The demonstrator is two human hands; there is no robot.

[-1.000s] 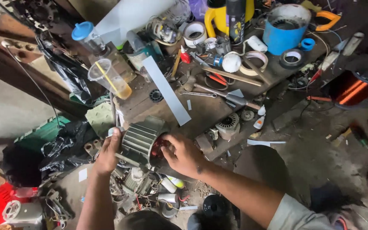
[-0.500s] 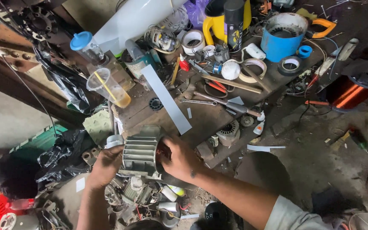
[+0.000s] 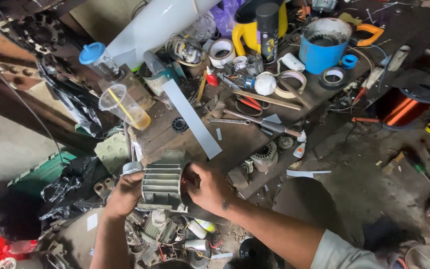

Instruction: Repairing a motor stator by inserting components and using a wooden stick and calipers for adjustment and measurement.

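**Finned housing lifted clear, gripped from both ends**

Both hands are clamped on the grey finned motor housing [image 3: 162, 182]: the left hand [image 3: 125, 194] cups its left end, the right hand [image 3: 207, 187] wraps its right end, fingers curled tight. A second ago it sat higher, at the bench edge; now it's drawn down toward the body, over the heap of motor parts [image 3: 170, 234]. Beyond the knuckles, the wooden workbench [image 3: 235, 137] is crowded: a grey strip [image 3: 191, 118], plastic cup [image 3: 124, 106], blue tub [image 3: 324, 45]. Right of the hands, a gritty floor [image 3: 369, 184].
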